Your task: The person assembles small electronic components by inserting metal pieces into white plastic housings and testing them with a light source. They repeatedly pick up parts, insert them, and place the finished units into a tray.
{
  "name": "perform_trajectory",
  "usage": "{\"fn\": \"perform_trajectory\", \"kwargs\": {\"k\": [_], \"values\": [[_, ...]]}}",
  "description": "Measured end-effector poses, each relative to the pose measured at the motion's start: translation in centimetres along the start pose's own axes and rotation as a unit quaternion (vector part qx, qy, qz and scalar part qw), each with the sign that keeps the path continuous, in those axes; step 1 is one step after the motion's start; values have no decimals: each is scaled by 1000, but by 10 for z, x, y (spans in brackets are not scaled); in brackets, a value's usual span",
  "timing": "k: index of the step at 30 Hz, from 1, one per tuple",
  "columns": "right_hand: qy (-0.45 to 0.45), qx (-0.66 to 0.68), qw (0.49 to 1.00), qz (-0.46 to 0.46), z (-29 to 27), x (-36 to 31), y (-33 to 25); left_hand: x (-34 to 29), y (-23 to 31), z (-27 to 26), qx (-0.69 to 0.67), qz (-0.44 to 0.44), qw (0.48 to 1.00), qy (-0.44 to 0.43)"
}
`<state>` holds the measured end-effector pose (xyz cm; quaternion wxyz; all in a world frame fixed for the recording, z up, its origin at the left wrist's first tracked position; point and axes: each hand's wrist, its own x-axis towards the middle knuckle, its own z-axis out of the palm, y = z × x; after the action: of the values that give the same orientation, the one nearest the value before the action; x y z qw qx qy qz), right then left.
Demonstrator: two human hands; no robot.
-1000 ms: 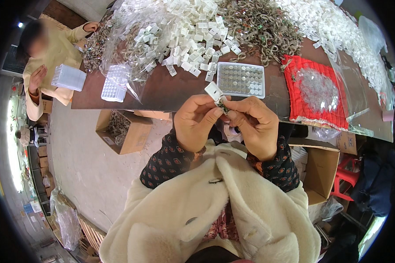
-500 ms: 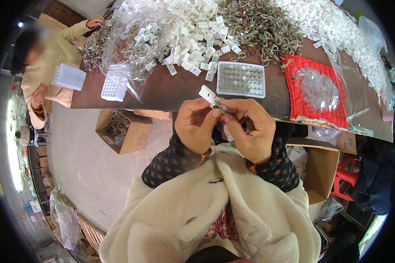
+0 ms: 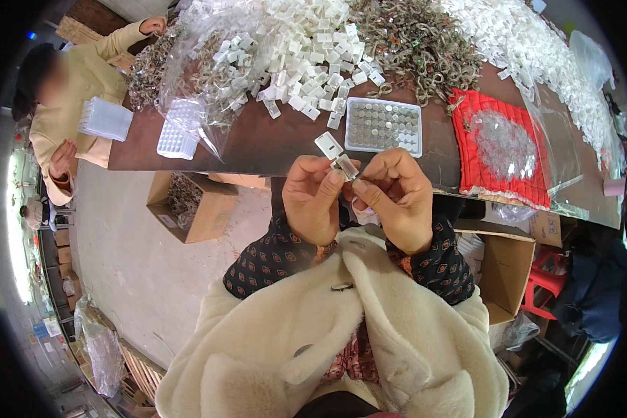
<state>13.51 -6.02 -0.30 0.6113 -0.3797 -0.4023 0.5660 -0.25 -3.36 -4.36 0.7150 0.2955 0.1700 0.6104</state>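
The near desk edge (image 3: 258, 168) lay bare between trays (image 3: 380, 149). The left hand (image 3: 313, 200) pinched an open case (image 3: 329, 145); what the right hand (image 3: 401, 202) held was unclear.

Your brown tabletop (image 3: 258, 150) carried heaped white cases (image 3: 306, 63), tangled greyish loops (image 3: 421, 49), a white rectangular tray (image 3: 397, 152) and a red cloth (image 3: 471, 164).

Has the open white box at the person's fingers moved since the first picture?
Yes: judged against the tray of round pieces, the white box has shifted slightly left.

A tray (image 3: 369, 148) lies just beyond the hands (image 3: 400, 205).
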Motion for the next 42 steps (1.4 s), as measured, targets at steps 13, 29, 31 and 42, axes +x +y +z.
{"fn": "perform_trajectory", "kwargs": {"k": [13, 29, 31, 42], "values": [[134, -478, 850, -175, -47, 16, 0, 15, 0, -30, -20, -87, 996, 18], [66, -556, 814, -157, -53, 45, 13, 20, -16, -43, -57, -186, 981, -2], [44, -509, 837, -194, -43, 39, 6, 19, -18, -38, -60, -177, 982, 7], [4, -460, 847, -266, -19, 20, 2, 12, -14, -25, -65, -163, 984, 3]]}}
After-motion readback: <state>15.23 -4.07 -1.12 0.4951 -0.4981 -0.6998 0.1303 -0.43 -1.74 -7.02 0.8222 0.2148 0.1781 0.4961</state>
